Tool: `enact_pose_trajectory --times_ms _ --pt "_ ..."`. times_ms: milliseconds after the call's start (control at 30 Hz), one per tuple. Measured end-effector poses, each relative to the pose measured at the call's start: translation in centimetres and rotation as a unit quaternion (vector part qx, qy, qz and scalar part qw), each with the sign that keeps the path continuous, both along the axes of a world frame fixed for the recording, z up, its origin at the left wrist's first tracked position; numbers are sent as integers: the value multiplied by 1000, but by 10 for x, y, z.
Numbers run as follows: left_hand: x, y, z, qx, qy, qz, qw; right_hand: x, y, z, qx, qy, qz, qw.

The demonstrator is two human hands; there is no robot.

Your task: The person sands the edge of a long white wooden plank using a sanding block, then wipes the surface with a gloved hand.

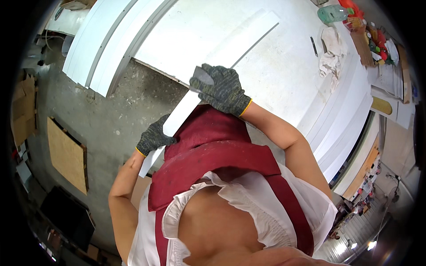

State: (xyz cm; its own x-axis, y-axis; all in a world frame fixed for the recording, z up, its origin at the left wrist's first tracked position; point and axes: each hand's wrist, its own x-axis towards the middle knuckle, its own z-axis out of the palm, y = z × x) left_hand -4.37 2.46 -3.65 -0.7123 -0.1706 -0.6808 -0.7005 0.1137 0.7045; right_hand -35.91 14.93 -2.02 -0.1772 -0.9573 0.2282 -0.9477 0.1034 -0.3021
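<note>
A long narrow white board (pixel 243 40) reaches from the white tabletop past its near edge, slanting down to the left in front of my red apron. My left hand (pixel 155 136), in a dark speckled knit glove, is wrapped around the overhanging near part of the board. My right hand (pixel 222 88), gloved alike with a yellow cuff edge, is closed over the board near the table edge. It presses a grey folded sheet (pixel 203 76), which looks like sandpaper, against the board. The fingertips under the sheet are partly hidden.
Long white panels (pixel 106 40) jut past the table at the far left, with more white strips (pixel 339 119) on the right. A white cloth (pixel 332 51), a dark pen-like tool (pixel 313 46) and a green-tinted bottle (pixel 333 14) lie at the far right. A wooden panel (pixel 67 155) is on the floor.
</note>
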Motion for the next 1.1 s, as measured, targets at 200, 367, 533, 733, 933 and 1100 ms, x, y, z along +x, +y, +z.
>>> enact_pose_trajectory --times_ms 200,367,533,733,933,1100 --pt "0 1 0 -26 37 9 999 -195 -21 -22 -157 -42 -149 975" --pt "-6 2 7 -63 30 -8 998 -231 -41 18 86 147 -351 921" --pt "1 7 -1 -60 42 7 997 -34 -29 8 76 -33 -117 990" --pt "6 15 3 -42 31 18 998 35 -5 19 113 -68 62 989" --pt "3 12 5 -37 31 10 999 -162 2 10 -38 310 -292 904" --pt "3 13 6 -34 43 29 998 -76 26 8 8 114 -148 982"
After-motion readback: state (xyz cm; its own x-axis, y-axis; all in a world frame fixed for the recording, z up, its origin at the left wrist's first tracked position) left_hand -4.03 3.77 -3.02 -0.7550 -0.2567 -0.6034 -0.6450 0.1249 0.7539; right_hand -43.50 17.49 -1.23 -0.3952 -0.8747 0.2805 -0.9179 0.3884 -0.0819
